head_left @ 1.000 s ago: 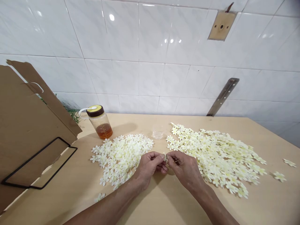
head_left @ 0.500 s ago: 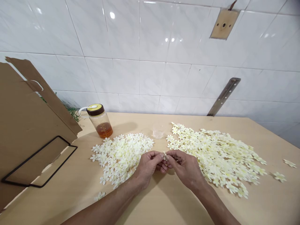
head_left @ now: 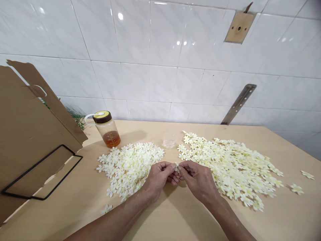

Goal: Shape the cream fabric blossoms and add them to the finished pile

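Note:
Between my two hands, near the middle of the table, is a small pale artificial flower (head_left: 177,167), mostly covered by fingertips. My left hand (head_left: 160,175) pinches it from the left, thumb against the index finger. From the other side my right hand (head_left: 195,176) grips it with thumb and forefinger. A pile of white artificial flowers (head_left: 131,164) lies left of my left hand. To the right of my right hand spreads a wider pile of cream-yellow flowers (head_left: 238,164). A small clear plastic cup (head_left: 169,142) stands just beyond my hands.
A bottle of amber liquid (head_left: 111,134) with a brown-and-yellow lid stands at the back left. Cardboard (head_left: 32,127) and a black wire frame (head_left: 64,177) occupy the left side. Single flowers (head_left: 297,189) lie at the far right. A tiled wall (head_left: 160,80) closes off the back.
Both hands keep almost the same place and grip. A little more of the flower shows between the fingertips. The view has shifted very slightly.

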A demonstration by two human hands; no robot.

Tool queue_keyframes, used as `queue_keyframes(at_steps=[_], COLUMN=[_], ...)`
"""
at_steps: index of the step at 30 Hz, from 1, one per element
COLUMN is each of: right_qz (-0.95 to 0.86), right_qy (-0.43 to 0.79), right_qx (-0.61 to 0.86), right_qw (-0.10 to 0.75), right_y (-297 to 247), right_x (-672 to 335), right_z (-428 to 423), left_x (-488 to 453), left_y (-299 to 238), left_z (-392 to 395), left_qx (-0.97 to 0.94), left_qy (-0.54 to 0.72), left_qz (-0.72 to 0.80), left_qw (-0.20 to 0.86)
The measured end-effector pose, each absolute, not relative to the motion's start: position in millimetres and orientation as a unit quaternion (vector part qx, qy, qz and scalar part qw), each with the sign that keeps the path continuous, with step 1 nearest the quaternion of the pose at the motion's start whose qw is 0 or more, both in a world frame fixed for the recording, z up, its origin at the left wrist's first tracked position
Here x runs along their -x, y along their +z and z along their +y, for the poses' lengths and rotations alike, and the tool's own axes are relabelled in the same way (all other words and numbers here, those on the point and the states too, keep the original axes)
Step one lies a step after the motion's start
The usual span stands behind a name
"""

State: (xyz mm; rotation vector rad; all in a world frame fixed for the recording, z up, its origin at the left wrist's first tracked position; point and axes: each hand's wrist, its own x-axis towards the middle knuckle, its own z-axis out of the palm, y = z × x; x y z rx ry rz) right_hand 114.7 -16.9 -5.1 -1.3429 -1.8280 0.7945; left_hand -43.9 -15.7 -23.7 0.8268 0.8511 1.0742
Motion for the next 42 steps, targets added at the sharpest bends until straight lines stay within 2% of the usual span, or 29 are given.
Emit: queue_keyframes(at_steps=[21, 32, 42], right_qz=[-0.700, -0.623, -0.616], right_qy=[0.264, 0.421, 0.435], right_qx=[0.560, 0.543, 0.542], right_qw=[0.357, 0.373, 0.371], right_y=[0.4, -7.4, -1.4], right_x=[-111.2, -116.9, -113.8], right_z=[-18.8, -12.6, -14.6], left_x=[43.1, 43.3, 43.4], left_y=[-26.8, -27.9, -24.6], left_z=[-18.2, -16.7, -17.9], left_qx=[-0.401, -0.382, -0.395], left_qy=[0.482, 0.481, 0.476], left_qz=[0.393, 0.383, 0.395], left_qw=[0.673, 0.690, 0.679])
